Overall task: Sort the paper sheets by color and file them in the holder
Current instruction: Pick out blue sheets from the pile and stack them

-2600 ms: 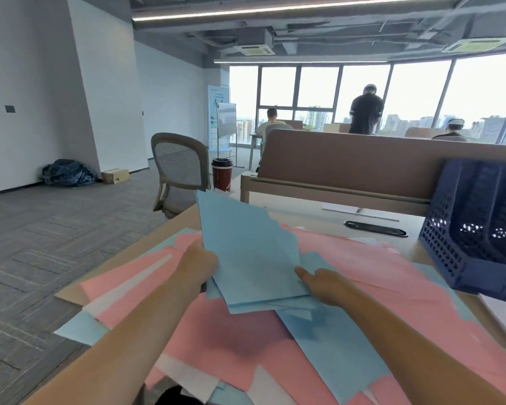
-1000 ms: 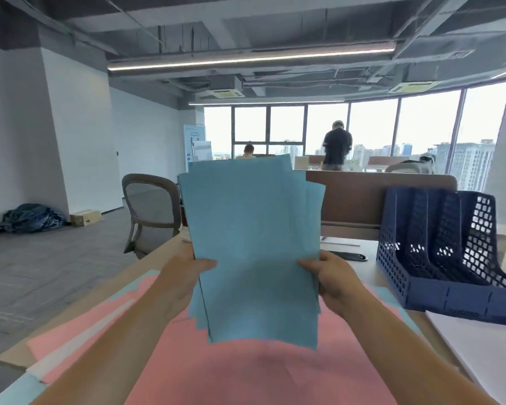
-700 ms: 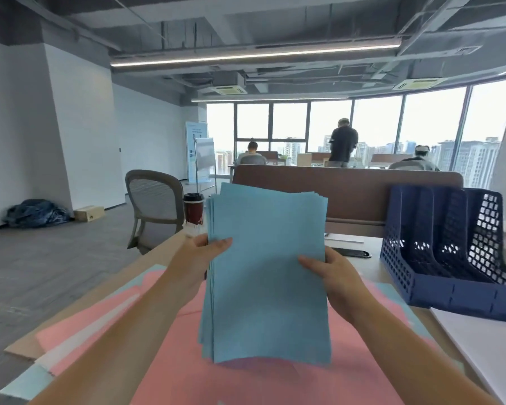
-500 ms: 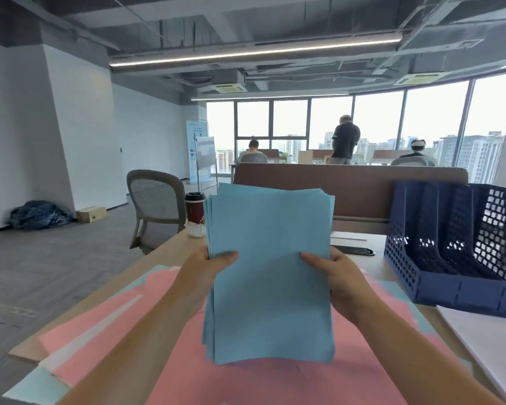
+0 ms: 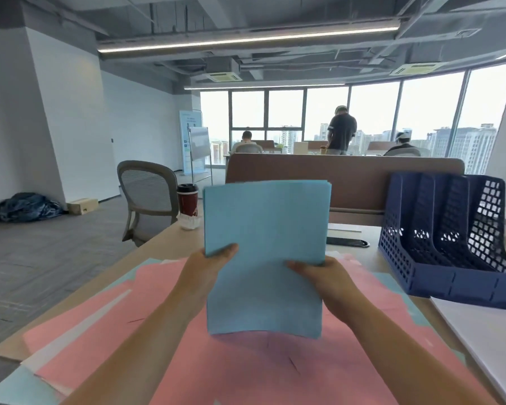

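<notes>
At the centre of the frame, a stack of light-blue paper sheets (image 5: 266,244) stands upright over the wooden desk (image 5: 164,241), held at its two side edges. The left hand (image 5: 208,270) pinches the left edge with its thumb on the front face, and the right hand (image 5: 319,276) grips the right edge the same way, so the hands are apart with the stack clamped between them.

A moment ago these sheets were fanned, with corners jutting at different heights. Now the top and sides sit almost flush, and only a thin stagger shows at the upper right corner. I cannot tell whether the bottom edge touches the pink paper sheets (image 5: 246,369) below.

The squaring looks finished, so the blue pile seems ready to file. The dark-blue perforated plastic file holder (image 5: 421,276) stands at the right of the frame, well apart from the stack, and its slots appear empty. Pink sheets cover the lower half, with stray pale-blue corners (image 5: 12,387) at the lower left and white sheets (image 5: 485,346) at the lower right, all likely left to sort.
</notes>
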